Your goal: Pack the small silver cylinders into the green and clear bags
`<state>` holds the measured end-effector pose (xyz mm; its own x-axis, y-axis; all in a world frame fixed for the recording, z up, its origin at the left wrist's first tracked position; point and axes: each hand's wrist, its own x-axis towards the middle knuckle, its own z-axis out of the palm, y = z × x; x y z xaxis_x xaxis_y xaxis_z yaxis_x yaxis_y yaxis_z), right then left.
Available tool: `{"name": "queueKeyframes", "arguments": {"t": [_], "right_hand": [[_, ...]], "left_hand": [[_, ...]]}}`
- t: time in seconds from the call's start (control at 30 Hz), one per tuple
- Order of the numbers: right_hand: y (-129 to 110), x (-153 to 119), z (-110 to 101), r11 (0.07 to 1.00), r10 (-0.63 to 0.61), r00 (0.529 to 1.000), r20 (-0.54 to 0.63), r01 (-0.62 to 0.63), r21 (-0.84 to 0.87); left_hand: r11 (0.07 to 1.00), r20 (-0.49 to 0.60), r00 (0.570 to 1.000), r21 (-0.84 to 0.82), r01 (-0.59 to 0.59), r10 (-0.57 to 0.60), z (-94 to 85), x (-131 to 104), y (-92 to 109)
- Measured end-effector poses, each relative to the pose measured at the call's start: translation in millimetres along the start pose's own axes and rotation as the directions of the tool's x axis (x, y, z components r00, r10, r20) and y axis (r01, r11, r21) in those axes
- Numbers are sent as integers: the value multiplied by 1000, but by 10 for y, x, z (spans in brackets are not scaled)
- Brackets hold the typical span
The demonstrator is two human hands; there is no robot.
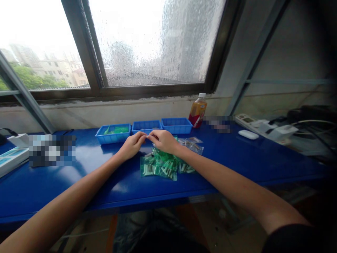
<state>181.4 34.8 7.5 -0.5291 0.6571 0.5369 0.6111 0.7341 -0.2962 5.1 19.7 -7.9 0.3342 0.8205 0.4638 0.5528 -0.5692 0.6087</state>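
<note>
My left hand [132, 144] and my right hand [164, 141] meet at their fingertips just in front of the blue bins. Both are closed in a pinch; whatever lies between the fingertips is too small to make out. Below and partly under my right hand lies a pile of green-tinted plastic bags [160, 166] with small pale and metallic cylindrical pieces inside. Clear bags [193, 144] lie to the right of the pile, behind my right forearm. The left blue bin [113, 139] holds green bags.
A middle blue bin [146, 125] and a right blue bin [177, 126] stand by the wall, beside an orange drink bottle [198, 110]. Power strips sit at both sides of the blue table [126, 189]; a white case [248, 134] lies at the right.
</note>
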Motion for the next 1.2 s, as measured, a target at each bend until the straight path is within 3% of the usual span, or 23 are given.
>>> {"name": "queueKeyframes", "arguments": {"t": [0.13,0.27,0.4,0.53,0.67,0.77,0.97,1.2], "right_hand": [[32,10,12,999,43,999,0,-43,23],[-16,-5,37,994,25,997,-67,-18,103],[-38,11,26,978,2,995,-103,19,209],[90,86,-38,959,99,985,-140,-57,277],[384,167,-105,971,222,940,-260,-189,144],[578,201,-105,971,236,931,-278,-236,35],[676,250,-58,963,225,943,-246,-253,-92],[664,335,-146,944,197,977,-79,-210,-253]], "left_hand": [[993,-77,993,87,-80,87,14,-5,19],[997,-114,992,61,-52,58,1,1,26],[1000,-76,997,6,12,-11,-5,3,25],[998,43,997,-25,65,-64,25,-4,15],[997,145,987,40,69,-74,48,-13,21],[997,176,983,67,48,-59,37,-14,42],[996,220,975,92,24,-44,7,-17,85],[996,246,969,89,1,-23,2,-15,85]]}}
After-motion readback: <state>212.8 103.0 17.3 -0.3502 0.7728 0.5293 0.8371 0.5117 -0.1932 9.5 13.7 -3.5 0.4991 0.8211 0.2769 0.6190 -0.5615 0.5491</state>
